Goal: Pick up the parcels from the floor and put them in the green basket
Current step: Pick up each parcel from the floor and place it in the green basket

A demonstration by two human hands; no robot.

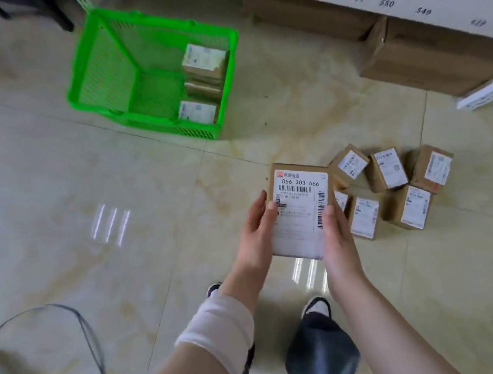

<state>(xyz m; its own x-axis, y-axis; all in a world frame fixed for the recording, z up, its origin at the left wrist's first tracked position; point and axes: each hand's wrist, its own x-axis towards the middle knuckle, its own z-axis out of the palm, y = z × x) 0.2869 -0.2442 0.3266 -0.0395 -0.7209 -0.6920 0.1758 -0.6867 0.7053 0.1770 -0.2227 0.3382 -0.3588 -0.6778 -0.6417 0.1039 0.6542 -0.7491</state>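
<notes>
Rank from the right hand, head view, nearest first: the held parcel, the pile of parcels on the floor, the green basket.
1. held parcel, gripped by the right hand.
2. pile of parcels, lying just to its right.
3. green basket, far ahead, to the left.

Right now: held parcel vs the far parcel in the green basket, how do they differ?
Support: the held parcel is gripped at its side edges by the left hand and right hand, above the floor; the far parcel rests in the green basket against its right wall. Label: the held parcel's number reads 866 303 666; the far parcel's label is too blurred to read. Shared: both are brown cardboard boxes with white labels.
</notes>
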